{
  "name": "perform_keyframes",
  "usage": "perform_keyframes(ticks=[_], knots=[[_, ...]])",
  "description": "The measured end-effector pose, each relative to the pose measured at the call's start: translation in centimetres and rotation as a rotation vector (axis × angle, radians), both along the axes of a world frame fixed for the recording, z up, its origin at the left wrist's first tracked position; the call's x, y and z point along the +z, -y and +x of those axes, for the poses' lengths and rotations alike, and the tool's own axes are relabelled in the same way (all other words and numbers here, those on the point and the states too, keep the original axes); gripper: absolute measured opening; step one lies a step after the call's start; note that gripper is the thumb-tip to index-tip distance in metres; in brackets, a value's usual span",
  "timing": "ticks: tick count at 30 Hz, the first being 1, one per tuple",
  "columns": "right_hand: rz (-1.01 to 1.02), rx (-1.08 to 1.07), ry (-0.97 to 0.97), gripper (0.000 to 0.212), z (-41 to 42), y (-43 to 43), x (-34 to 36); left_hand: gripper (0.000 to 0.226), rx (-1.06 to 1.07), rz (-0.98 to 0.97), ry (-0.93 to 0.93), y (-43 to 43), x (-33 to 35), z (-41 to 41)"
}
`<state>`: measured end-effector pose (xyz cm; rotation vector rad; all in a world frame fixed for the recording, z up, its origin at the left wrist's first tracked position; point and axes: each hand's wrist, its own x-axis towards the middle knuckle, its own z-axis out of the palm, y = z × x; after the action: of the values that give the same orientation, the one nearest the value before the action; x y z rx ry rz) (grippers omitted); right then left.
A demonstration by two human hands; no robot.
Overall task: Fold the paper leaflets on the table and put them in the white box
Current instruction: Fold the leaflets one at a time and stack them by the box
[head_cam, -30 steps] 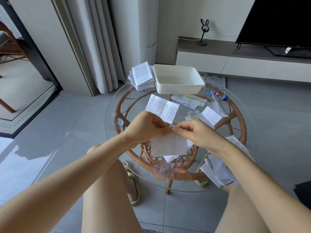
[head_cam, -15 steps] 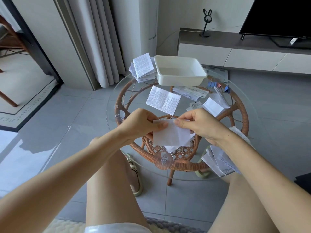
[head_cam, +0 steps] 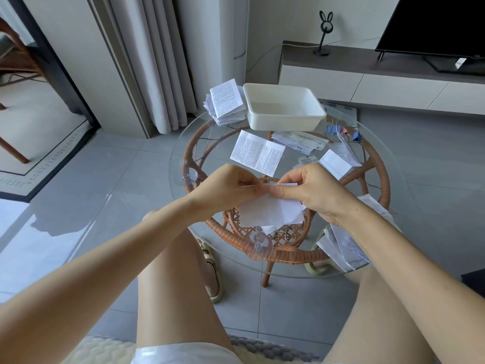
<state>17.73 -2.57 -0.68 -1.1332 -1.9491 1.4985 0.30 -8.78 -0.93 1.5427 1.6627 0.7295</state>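
Left hand (head_cam: 231,187) and right hand (head_cam: 312,193) both pinch top edge of white leaflet (head_cam: 273,212), held over near part of rattan-framed glass table (head_cam: 294,254). Fingertips almost meet at middle of edge; half second ago, grips sat wider apart. Leaflet hangs below hands. White box (head_cam: 283,107) unmoved at far side, folded stack (head_cam: 225,103) just left of it.
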Motion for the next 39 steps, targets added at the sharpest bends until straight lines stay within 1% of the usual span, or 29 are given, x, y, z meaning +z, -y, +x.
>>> perform_keyframes(ticks=[5,9,12,14,16,19,22,24,26,28,29,31,32,34,35,37,39], knots=[[-0.024,-0.006,-0.014,0.017,0.2,0.5,0.0,0.037,-0.056,-0.034,0.071,0.0,-0.3,-0.3],[-0.087,-0.027,-0.012,0.014,0.5,0.7,-0.4,0.023,-0.033,0.005,0.103,0.3,-0.6,0.0],[-0.159,-0.009,-0.015,0.010,1.1,1.4,-0.5,0.027,-0.043,-0.005,0.119,1.0,-1.3,0.2],[-0.191,0.027,0.001,0.016,1.9,2.2,-0.8,0.027,-0.045,-0.055,0.145,1.6,-2.0,0.1],[-0.185,0.068,0.047,0.020,2.7,2.8,-1.3,0.028,-0.051,-0.142,0.210,2.1,-2.6,0.2],[-0.122,0.128,0.141,0.011,3.6,2.9,-1.7,0.030,-0.096,-0.308,0.319,2.4,-2.6,0.5],[-0.100,0.111,0.188,0.008,3.9,2.3,-1.1,0.028,-0.154,-0.388,0.382,2.1,-1.9,0.5],[-0.093,0.064,0.204,0.007,4.2,1.1,-0.3,0.027,-0.122,-0.404,0.390,1.6,-1.4,0.0],[-0.090,0.014,0.227,0.005,4.6,-1.0,0.4,0.025,0.027,-0.333,0.278,0.7,-1.4,-1.0],[-0.039,0.013,0.292,0.004,4.4,-3.3,0.6,0.025,0.191,-0.192,0.101,-0.3,-1.9,-1.9],[-0.003,0.042,0.344,0.004,4.0,-4.3,0.5,0.025,0.222,-0.118,-0.008,-0.9,-2.2,-1.9],[0.017,0.121,0.425,0.005,2.5,-5.4,0.3,0.026,0.185,-0.034,-0.211,-1.8,-2.8,-1.3],[0.017,0.160,0.454,0.007,1.7,-5.6,0.0,0.030,0.159,-0.027,-0.267,-2.1,-3.2,-0.6],[0.061,0.215,0.529,0.013,0.5,-5.8,-0.9,0.039,0.128,-0.028,-0.308,-2.7,-3.8,0.7],[0.102,0.222,0.562,0.014,0.1,-6.0,-1.5,0.040,0.118,-0.021,-0.328,-2.9,-4.1,1.3],[0.200,0.202,0.630,0.013,-0.5,-6.2,-2.6,0.033,0.086,-0.001,-0.398,-3.1,-4.6,1.9],[0.282,0.154,0.704,0.015,-0.7,-6.1,-3.1,0.035,0.035,0.006,-0.485,-3.3,-5.2,2.3]])
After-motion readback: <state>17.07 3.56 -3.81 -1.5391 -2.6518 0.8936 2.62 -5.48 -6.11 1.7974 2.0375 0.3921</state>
